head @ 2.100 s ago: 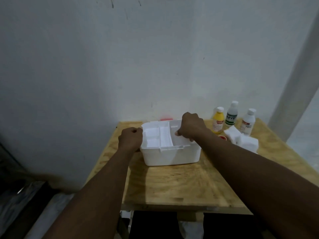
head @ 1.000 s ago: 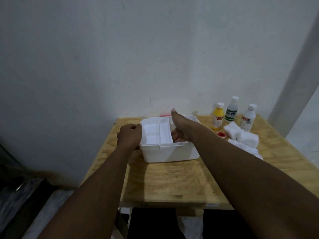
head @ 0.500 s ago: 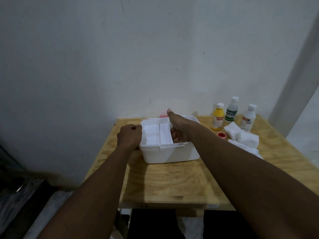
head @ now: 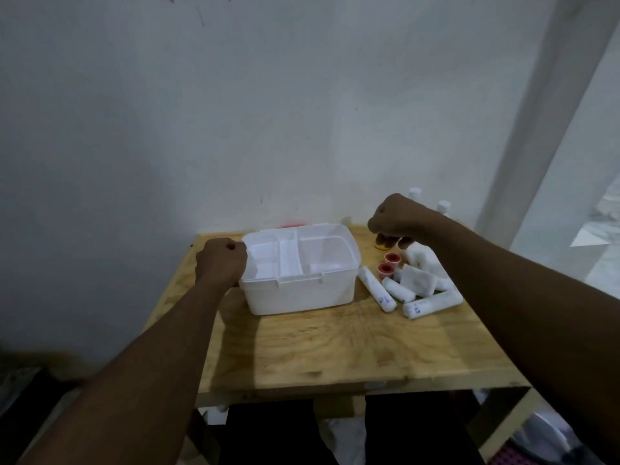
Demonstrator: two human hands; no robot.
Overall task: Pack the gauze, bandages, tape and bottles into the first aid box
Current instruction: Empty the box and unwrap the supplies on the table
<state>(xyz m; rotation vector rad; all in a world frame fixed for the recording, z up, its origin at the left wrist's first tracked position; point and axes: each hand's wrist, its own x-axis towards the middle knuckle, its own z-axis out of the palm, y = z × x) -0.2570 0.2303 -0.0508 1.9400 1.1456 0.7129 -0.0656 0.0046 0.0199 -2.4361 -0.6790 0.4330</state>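
Observation:
The open white first aid box [head: 297, 298] stands on the wooden table [head: 335, 350], its compartments showing nothing but white. My left hand [head: 219, 263] grips the box's left rim. My right hand [head: 399, 218] hovers to the right of the box with its fingers curled down over the yellow bottle [head: 381, 247]. Only a sliver of that bottle shows, and a grip cannot be made out. Two white bottle caps [head: 415, 193] [head: 443, 206] poke out behind the hand. Red tape rolls [head: 385, 269], bandage rolls [head: 375, 289] [head: 432, 305] and gauze pads [head: 417, 283] lie right of the box.
The table is pushed against a white wall, and something red [head: 292, 225] peeks out behind the box. A white pillar [head: 536, 129] rises at the right. Bare wood lies in front of the box, up to the table's near edge [head: 335, 387].
My right hand has come out of the box's right compartment and moved right, over the yellow bottle. My left hand stays on the rim. The view has tilted, showing more of the bandage rolls.

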